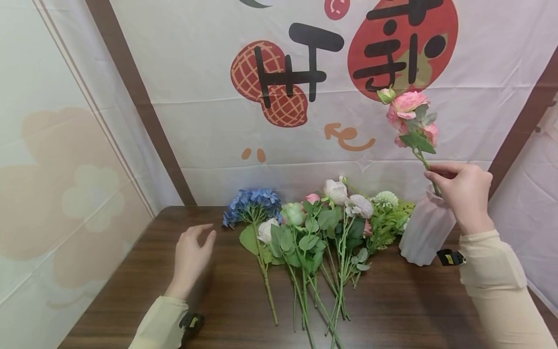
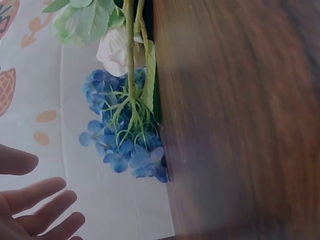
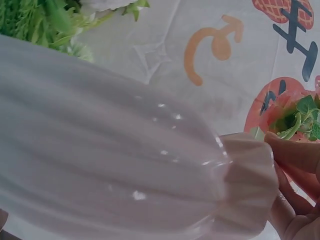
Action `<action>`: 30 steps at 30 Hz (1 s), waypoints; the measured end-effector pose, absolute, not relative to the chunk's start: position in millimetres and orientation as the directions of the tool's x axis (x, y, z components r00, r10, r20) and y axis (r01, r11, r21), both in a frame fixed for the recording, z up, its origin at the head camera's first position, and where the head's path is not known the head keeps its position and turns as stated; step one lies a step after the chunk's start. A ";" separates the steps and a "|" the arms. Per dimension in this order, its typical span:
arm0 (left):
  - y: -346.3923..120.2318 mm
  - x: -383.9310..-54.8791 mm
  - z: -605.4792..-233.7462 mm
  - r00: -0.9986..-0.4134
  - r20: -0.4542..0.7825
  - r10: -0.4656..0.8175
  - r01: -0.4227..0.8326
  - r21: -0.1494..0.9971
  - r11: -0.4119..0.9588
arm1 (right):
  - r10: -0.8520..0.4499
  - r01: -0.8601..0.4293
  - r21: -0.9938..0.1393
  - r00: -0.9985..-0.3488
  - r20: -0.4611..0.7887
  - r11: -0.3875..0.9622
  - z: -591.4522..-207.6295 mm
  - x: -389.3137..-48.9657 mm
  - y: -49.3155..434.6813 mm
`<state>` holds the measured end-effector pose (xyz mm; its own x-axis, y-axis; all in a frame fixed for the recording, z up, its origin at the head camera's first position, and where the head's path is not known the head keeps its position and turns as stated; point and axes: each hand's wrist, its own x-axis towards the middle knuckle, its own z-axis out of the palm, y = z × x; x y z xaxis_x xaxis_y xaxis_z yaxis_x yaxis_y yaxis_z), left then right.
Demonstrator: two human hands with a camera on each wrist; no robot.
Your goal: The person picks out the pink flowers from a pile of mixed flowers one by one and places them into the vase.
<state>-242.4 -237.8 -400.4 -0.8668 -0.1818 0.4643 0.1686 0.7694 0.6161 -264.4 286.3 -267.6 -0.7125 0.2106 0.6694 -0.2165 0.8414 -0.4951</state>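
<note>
From the head camera, I see my right hand (image 1: 468,194) pinching the stem of the pink flower (image 1: 410,104) between thumb and fingers, bloom up, above the tabletop's right side. The stem's lower end meets the mouth of the vase (image 1: 427,228), near the far right corner; I can't tell how deep it goes. My left hand (image 1: 193,257) is relaxed and holds nothing, thumb apart from the fingers, near the left edge of the tabletop (image 1: 235,300). Between my hands lie the blue flower (image 1: 253,203), white roses (image 1: 335,192) and fern (image 1: 385,232), blooms toward the far edge, several stems crossing toward the near edge. A printed cloth (image 1: 196,126) hangs behind.

From the left wrist, I see the fingers spread with nothing between them, the blue flower apart from the fingertips.

From the right wrist, the vase blocks much of my view. My fingertips are at its ruffled rim, with pink petals just beyond.
</note>
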 end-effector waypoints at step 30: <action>-243.1 -237.0 -402.8 -0.848 0.496 -0.185 0.170 0.586 0.792 | 0.126 -0.143 -0.423 -0.829 0.545 0.895 -275.9 -262.1 296.1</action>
